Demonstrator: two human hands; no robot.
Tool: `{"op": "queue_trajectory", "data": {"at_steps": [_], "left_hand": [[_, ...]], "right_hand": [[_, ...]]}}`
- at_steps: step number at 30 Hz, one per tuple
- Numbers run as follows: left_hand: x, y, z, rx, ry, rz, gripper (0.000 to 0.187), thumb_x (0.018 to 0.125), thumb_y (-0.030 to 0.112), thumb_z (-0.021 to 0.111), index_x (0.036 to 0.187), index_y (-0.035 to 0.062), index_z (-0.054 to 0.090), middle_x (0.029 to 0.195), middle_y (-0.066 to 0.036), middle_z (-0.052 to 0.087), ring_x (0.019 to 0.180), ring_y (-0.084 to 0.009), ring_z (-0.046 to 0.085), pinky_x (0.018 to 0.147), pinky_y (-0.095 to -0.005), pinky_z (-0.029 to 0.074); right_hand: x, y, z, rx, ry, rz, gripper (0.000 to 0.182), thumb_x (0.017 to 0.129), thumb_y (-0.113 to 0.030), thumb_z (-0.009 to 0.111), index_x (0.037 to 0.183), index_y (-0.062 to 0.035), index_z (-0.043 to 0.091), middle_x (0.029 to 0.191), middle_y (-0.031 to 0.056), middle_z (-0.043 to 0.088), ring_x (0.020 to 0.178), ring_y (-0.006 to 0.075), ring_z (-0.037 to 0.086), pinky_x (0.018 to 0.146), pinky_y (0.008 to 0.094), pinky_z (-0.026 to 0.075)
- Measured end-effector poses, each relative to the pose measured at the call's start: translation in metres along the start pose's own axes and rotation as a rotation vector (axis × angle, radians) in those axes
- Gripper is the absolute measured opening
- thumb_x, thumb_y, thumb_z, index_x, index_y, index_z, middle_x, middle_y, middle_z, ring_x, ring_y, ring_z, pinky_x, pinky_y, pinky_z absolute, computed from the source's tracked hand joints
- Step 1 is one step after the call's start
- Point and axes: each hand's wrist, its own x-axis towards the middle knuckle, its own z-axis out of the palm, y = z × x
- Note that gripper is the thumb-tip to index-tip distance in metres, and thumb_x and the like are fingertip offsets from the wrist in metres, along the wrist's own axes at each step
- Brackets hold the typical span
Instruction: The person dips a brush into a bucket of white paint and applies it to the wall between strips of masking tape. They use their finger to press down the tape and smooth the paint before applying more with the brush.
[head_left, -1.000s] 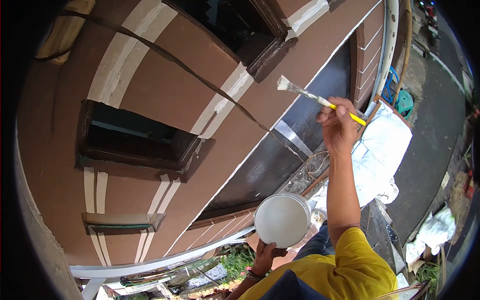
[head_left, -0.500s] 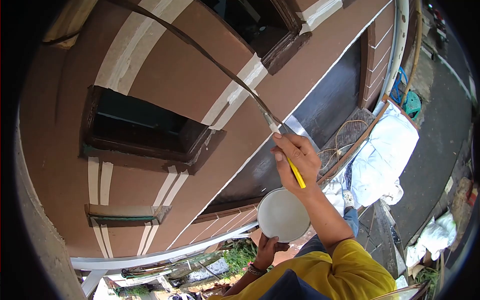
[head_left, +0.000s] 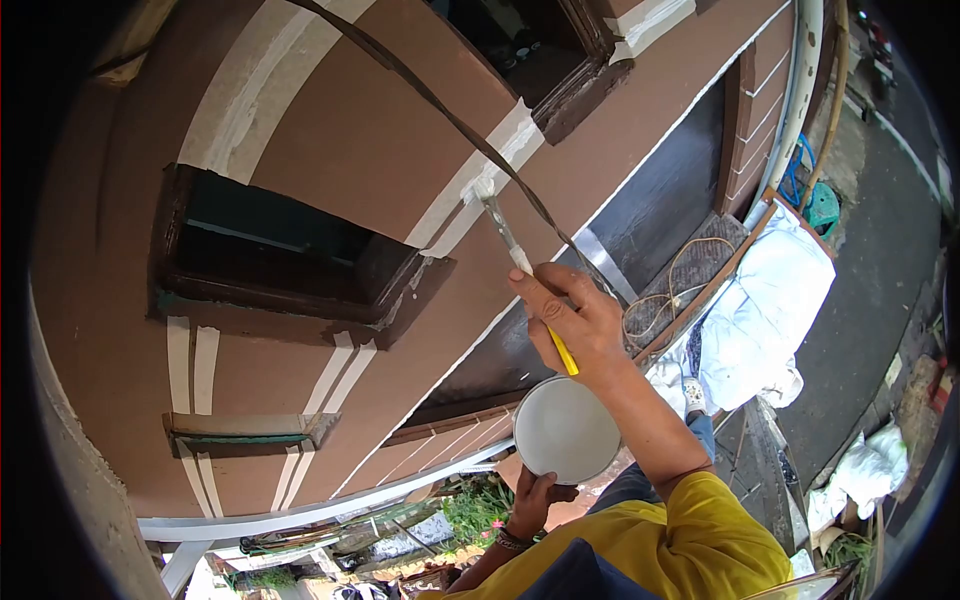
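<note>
In my right hand [head_left: 578, 318] is a paintbrush [head_left: 507, 235] with a yellow handle end, gripped between thumb and fingers. Its white, paint-coated bristles meet the taped strip [head_left: 455, 205] on the brown wall [head_left: 370, 130], where wet white paint shows between two bands of masking tape. A dark cable [head_left: 440, 105] hangs across the view, just beside the brush. Lower down, my left hand [head_left: 537, 497] grips a round white tub [head_left: 567, 430] at its near edge. The tub's pale inside faces up toward me.
Dark-framed windows [head_left: 290, 245] open in the wall on both sides of the strip. Below, a white sheet [head_left: 765, 310] lies beside a ledge with a coiled cord [head_left: 680, 280]. Farther right runs a grey road [head_left: 860, 300]. Plants [head_left: 478, 512] grow at the bottom.
My right hand has moved left, bringing the brush from beside the cable onto the taped strip. The bristles now touch the wall there. My left hand and the tub have hardly moved.
</note>
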Motion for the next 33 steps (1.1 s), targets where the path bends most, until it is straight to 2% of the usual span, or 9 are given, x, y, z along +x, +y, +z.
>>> {"op": "queue_trajectory", "data": {"at_steps": [1,7,16,22,28,31,33], "left_hand": [[0.0,0.0,0.001,0.003,0.006,0.005,0.043,0.099,0.009,0.045,0.141,0.0021,0.037,0.108,-0.02,0.067,0.084,-0.0277,0.072,0.072,-0.0387,0.064],[0.0,-0.008,-0.005,0.002,0.0,0.019,0.042,0.1,0.008,0.045,0.141,0.002,0.037,0.107,-0.02,0.067,0.084,-0.0277,0.072,0.073,-0.0394,0.064],[0.0,-0.013,-0.005,-0.017,0.0,0.0,0.046,0.099,0.006,0.044,0.144,0.0029,0.035,0.11,-0.018,0.067,0.081,-0.0243,0.073,0.072,-0.0358,0.064],[-0.004,-0.011,-0.001,0.0,0.009,0.013,0.043,0.1,0.009,0.046,0.141,0.0022,0.037,0.107,-0.019,0.067,0.083,-0.026,0.072,0.073,-0.0375,0.064],[-0.004,-0.01,0.002,0.017,0.023,0.018,0.042,0.099,0.011,0.046,0.14,0.0015,0.039,0.106,-0.019,0.067,0.084,-0.0267,0.072,0.074,-0.038,0.064],[-0.005,-0.01,0.003,0.009,0.028,0.025,0.042,0.099,0.011,0.046,0.139,0.0013,0.039,0.106,-0.019,0.067,0.084,-0.0269,0.072,0.074,-0.0382,0.064],[-0.006,-0.01,0.003,0.005,0.034,0.027,0.042,0.099,0.011,0.047,0.139,0.0011,0.039,0.106,-0.019,0.067,0.083,-0.0272,0.072,0.073,-0.0383,0.064]], "right_hand": [[-0.001,-0.001,0.0,0.001,-0.019,-0.034,0.046,0.074,0.013,0.066,0.117,-0.0037,0.073,0.103,0.0121,0.065,0.073,0.0144,0.064,0.064,0.0251,0.054],[0.008,0.004,-0.003,0.039,0.142,0.076,0.043,0.077,0.011,0.066,0.118,-0.0011,0.072,0.1,0.0118,0.066,0.075,0.0167,0.066,0.065,0.0254,0.054],[-0.015,-0.018,0.015,0.133,-0.07,-0.05,0.044,0.076,0.008,0.068,0.119,-0.0009,0.07,0.101,0.0127,0.068,0.078,0.019,0.067,0.065,0.0287,0.056],[-0.006,-0.006,0.009,0.1,0.054,0.083,0.043,0.076,0.008,0.068,0.119,-0.0008,0.07,0.1,0.0123,0.068,0.077,0.0194,0.067,0.064,0.0279,0.055],[-0.018,-0.02,0.014,0.167,-0.118,-0.043,0.035,0.082,0.007,0.066,0.117,0.0027,0.069,0.102,0.0143,0.068,0.082,0.0181,0.068,0.067,0.0281,0.056],[-0.02,-0.019,0.007,0.412,0.05,0.163,0.029,0.092,-0.004,0.065,0.119,0.0034,0.067,0.104,0.0161,0.069,0.083,0.0193,0.07,0.071,0.0297,0.057],[-0.023,-0.015,0.006,0.794,0.193,0.491,0.03,0.097,-0.012,0.062,0.123,0.0019,0.066,0.106,0.0161,0.07,0.082,0.0189,0.069,0.074,0.0302,0.057]]}}
